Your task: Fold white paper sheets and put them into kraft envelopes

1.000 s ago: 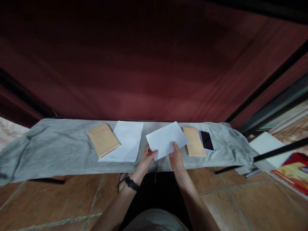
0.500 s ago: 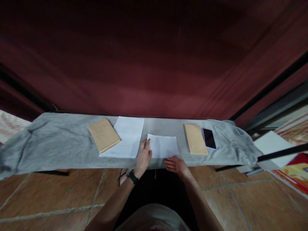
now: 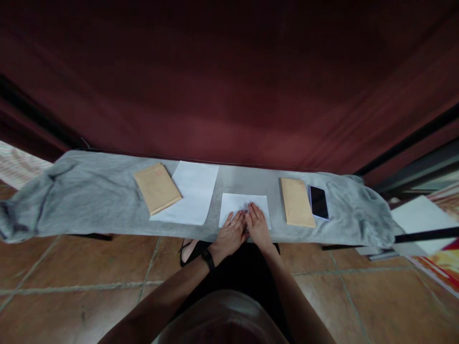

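Observation:
A folded white sheet [image 3: 236, 202] lies flat on the grey cloth [image 3: 89, 200] that covers a low bench. My left hand [image 3: 231, 232] and my right hand [image 3: 256, 223] rest side by side on the sheet's near half, fingers stretched flat and pressing down. A black band sits on my left wrist. To the left lie a tan envelope [image 3: 157, 187] and a larger white sheet [image 3: 191, 192] partly under it. To the right lie a second tan envelope [image 3: 297, 201] and a black phone [image 3: 318, 202].
A dark red curtain [image 3: 229, 95] hangs right behind the bench. The floor is brown tile [image 3: 71, 282]. At the far right a white sheet [image 3: 419, 215], a black bar [image 3: 426, 235] and colourful printed paper [image 3: 448, 267] lie on the floor.
The white sheet, held up in both hands a second ago, now lies flat on the cloth. Both hands have come together on top of it, palms down.

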`<state>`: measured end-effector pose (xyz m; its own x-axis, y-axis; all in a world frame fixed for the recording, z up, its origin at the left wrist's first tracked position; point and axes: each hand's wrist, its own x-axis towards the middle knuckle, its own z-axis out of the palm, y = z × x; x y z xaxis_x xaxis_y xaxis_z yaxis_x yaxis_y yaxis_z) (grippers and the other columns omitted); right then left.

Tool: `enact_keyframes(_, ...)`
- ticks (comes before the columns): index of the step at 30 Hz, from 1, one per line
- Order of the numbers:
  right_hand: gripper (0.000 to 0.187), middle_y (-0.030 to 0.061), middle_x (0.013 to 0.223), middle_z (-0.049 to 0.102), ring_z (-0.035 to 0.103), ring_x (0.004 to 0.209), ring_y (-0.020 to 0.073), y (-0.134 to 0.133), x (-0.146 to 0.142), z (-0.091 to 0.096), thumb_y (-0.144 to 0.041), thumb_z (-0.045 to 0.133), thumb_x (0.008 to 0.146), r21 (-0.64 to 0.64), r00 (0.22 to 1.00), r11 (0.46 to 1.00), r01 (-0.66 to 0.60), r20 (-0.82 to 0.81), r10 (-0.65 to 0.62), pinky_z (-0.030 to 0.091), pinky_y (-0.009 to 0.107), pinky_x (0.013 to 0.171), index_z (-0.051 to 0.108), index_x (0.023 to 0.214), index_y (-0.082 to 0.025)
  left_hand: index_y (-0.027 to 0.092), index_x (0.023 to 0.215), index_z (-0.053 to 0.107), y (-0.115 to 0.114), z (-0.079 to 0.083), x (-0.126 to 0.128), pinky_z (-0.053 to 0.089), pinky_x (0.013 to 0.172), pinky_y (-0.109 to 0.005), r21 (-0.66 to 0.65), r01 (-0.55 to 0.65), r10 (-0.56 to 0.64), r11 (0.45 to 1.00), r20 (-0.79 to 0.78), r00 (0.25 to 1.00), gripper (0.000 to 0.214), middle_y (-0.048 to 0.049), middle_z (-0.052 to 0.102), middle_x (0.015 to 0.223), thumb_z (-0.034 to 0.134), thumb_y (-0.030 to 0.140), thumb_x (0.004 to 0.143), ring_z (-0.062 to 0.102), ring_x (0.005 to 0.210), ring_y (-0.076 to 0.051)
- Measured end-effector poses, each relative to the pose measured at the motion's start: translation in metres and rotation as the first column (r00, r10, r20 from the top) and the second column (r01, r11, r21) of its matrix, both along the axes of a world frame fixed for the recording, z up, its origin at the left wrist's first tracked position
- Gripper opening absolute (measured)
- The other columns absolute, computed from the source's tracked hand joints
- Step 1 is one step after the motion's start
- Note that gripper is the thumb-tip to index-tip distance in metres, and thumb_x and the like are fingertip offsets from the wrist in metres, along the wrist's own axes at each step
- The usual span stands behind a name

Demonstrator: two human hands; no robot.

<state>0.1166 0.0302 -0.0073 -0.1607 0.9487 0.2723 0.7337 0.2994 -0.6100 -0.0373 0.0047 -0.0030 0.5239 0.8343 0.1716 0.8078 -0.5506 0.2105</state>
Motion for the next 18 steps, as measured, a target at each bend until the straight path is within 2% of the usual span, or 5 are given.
enact_keyframes(3,0.047,0.0088,0.156,0.045,0.032,0.15,0.0249,0.001,0.0,-0.006,-0.029,0.031,0.104,0.019,0.976,0.997,-0.073,0.209,0.067,0.024,0.051,0.123,0.054,0.145,-0.021,0.009,0.153,0.036,0.001,0.002,-0.005,0.019,0.125,-0.051,-0.005,0.038,-0.038,0.999,-0.017,0.999,0.061,-0.0197,0.044,0.154,0.044,0.036,0.099,0.031,0.15,-0.027)
enact_keyframes(6,0.049,0.0099,0.16,0.039,0.031,0.15,0.027,0.005,0.002,-0.008,-0.031,0.029,0.106,0.021,0.946,0.999,-0.047,0.321,0.038,0.022,0.052,0.122,0.048,0.149,-0.019,0.008,0.153,0.036,0.002,0.004,-0.008,0.016,0.125,-0.05,-0.007,0.065,-0.065,0.998,-0.026,0.998,0.06,-0.0191,0.044,0.155,0.042,0.037,0.101,0.03,0.15,-0.027)
enact_keyframes(8,0.051,0.0114,0.161,0.036,0.032,0.149,0.0283,0.01,0.004,-0.008,-0.035,0.029,0.106,0.022,0.941,1.0,-0.012,0.339,0.004,0.023,0.052,0.121,0.043,0.152,-0.018,0.009,0.153,0.037,0.003,0.005,-0.01,0.014,0.126,-0.05,-0.005,0.093,-0.093,0.996,-0.028,0.995,0.06,-0.0179,0.044,0.155,0.042,0.039,0.101,0.028,0.151,-0.027)
enact_keyframes(12,0.051,0.0119,0.161,0.035,0.032,0.149,0.0293,0.02,0.008,-0.01,-0.034,0.028,0.106,0.026,0.939,1.0,-0.017,0.345,0.007,0.023,0.055,0.12,0.04,0.154,-0.019,0.012,0.153,0.038,0.004,0.005,-0.013,0.011,0.126,-0.05,0.003,0.149,-0.149,0.989,-0.038,0.988,0.059,-0.0145,0.041,0.158,0.043,0.041,0.102,0.024,0.153,-0.026)
enact_keyframes(18,0.052,0.0121,0.162,0.033,0.03,0.15,0.0299,0.028,0.01,-0.013,-0.034,0.028,0.106,0.022,0.932,1.0,-0.018,0.364,0.009,0.02,0.055,0.12,0.038,0.155,-0.019,0.01,0.153,0.036,0.005,0.005,-0.014,0.01,0.127,-0.048,-0.006,0.162,-0.162,0.987,-0.073,0.984,0.061,-0.0149,0.035,0.161,0.043,0.041,0.102,0.023,0.153,-0.026)
